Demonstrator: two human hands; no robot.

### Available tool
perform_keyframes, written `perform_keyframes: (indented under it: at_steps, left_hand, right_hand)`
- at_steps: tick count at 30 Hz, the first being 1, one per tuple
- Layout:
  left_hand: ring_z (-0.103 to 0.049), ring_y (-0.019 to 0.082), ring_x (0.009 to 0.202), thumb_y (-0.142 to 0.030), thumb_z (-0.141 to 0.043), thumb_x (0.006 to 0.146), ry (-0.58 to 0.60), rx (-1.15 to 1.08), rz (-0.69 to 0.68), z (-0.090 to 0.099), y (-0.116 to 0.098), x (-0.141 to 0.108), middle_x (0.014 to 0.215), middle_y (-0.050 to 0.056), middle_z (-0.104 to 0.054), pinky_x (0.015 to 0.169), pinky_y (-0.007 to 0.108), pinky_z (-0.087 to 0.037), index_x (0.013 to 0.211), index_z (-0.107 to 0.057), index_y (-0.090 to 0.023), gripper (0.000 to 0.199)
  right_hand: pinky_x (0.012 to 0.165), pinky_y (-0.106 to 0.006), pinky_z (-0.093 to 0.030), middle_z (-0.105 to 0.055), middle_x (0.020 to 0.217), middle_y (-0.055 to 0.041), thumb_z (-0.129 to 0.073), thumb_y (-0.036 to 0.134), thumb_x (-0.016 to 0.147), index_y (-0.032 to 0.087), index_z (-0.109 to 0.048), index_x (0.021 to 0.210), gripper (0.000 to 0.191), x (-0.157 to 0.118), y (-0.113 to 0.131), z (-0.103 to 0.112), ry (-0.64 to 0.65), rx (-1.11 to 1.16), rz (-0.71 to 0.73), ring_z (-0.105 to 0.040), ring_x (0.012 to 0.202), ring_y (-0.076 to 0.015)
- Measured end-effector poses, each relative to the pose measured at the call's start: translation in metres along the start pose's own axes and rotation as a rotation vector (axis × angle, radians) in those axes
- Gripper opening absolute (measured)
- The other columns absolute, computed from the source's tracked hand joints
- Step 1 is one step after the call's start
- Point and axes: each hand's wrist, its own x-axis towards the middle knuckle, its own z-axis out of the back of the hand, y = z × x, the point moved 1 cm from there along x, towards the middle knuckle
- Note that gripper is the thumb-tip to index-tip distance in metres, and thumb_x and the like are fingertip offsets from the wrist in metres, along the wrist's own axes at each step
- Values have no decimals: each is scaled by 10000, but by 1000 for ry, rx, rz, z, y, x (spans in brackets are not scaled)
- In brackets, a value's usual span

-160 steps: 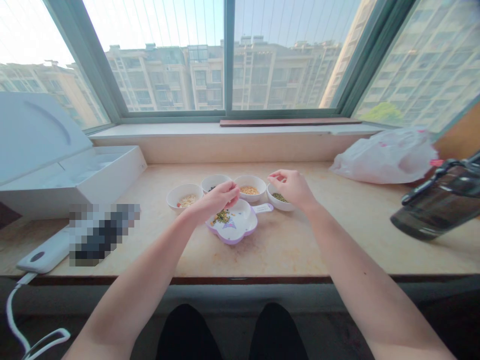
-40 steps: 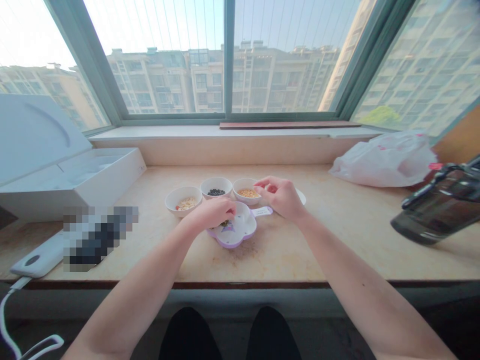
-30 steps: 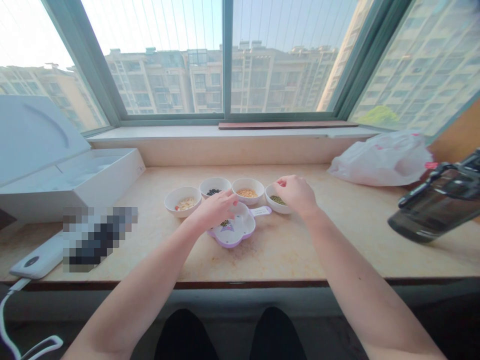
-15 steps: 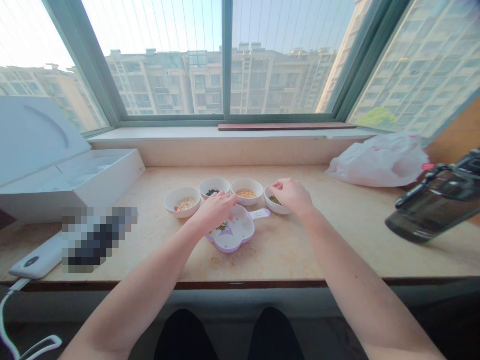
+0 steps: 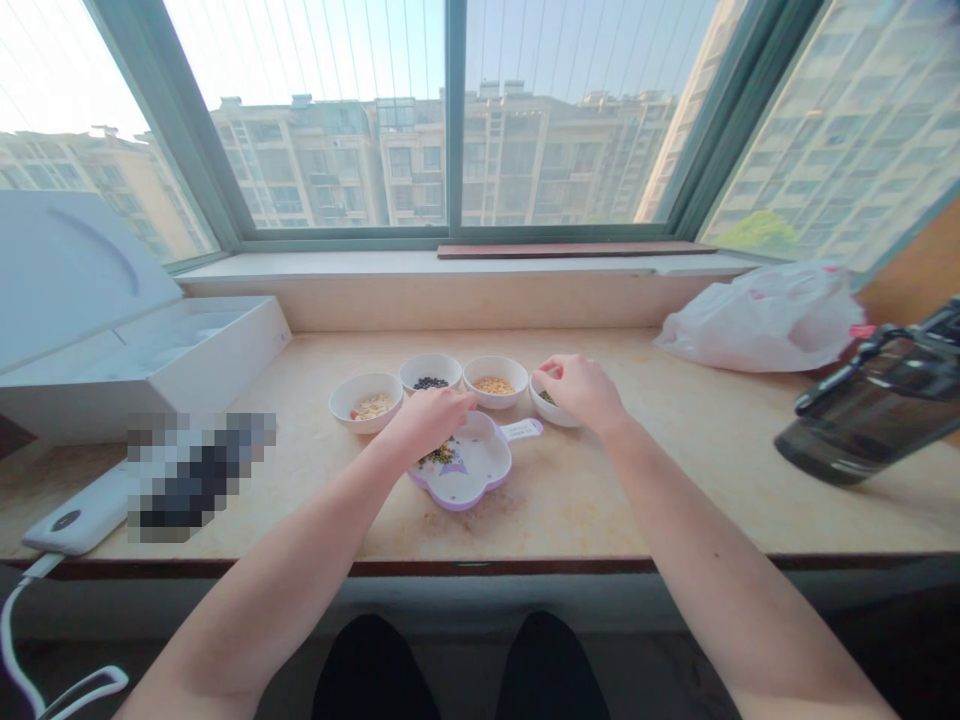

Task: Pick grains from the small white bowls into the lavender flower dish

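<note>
Over the upper left part of a white, purple-rimmed plate (image 5: 484,465) hovers my left hand (image 5: 435,415), its fingers drawn together; what they hold, if anything, is too small to see. Mixed beans (image 5: 439,455) lie on the plate. My right hand (image 5: 581,388) has its fingertips pinched at a white bowl with green beans (image 5: 551,412), partly covering it. Left of that bowl are a bowl with yellow kernels (image 5: 495,384), a bowl with black beans (image 5: 430,383) and a bowl with pale pieces (image 5: 370,406).
An open white box (image 5: 217,350) stands at the left, with a white power bank (image 5: 79,520), its cable and a blurred dark object in front. At the right are a plastic bag (image 5: 757,320) and a dark bottle (image 5: 862,420). Windows rise behind the counter.
My left hand's fingers have drawn closer together and dipped slightly, showing more of the black beans. The plate has shifted slightly toward me. My right hand has barely moved.
</note>
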Motion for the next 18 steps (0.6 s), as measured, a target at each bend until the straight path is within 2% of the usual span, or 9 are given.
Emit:
perform_keyframes:
  at_steps: [3,6,10,12,14,18]
  left_hand:
    - [-657,243,761,-158,-484,919,-24,4,13,0,3,1,760,84,-653,770,331,-454,783,-664,-194,229]
    - [-645,231,748,-151,-513,901,-87,-84,25,0,6,2,699,73,-637,784,332,-456,694,-654,-192,254]
    - [-664,207,793,-214,-603,874,-206,-444,72,2,8,6,760,46,-704,813,322,-476,781,-718,-205,148]
    - [-682,190,793,-250,-651,853,-252,-744,114,3,7,8,784,41,-726,800,311,-500,843,-728,-191,97]
    - [-687,173,769,-278,-714,812,-262,-1015,137,2,5,8,788,41,-733,766,299,-522,890,-713,-170,133]
    - [-666,138,697,-321,-821,728,-224,-1260,154,1,0,7,760,31,-728,718,285,-533,895,-661,-150,288]
  right_hand:
    - [693,-344,-457,-776,956,-101,-611,384,883,219,-780,964,250,0,1,0,-24,19,14,-696,889,-275]
    - [714,-342,-468,-774,921,-99,-615,369,887,211,-783,948,239,0,2,0,-62,50,44,-691,853,-260]
    - [722,-329,-484,-768,874,-82,-633,347,881,190,-781,902,217,-4,10,-1,-73,278,184,-657,741,-205]
    - [662,-305,-481,-762,871,-68,-654,381,871,185,-777,904,234,-10,17,-2,-10,493,278,-621,673,-168]
    - [579,-277,-457,-746,842,-52,-691,434,847,185,-774,947,282,-17,25,-3,113,706,346,-592,623,-142]
    - [502,-240,-428,-726,785,-26,-786,484,761,196,-771,1029,394,-30,36,-8,376,942,377,-582,577,-118]
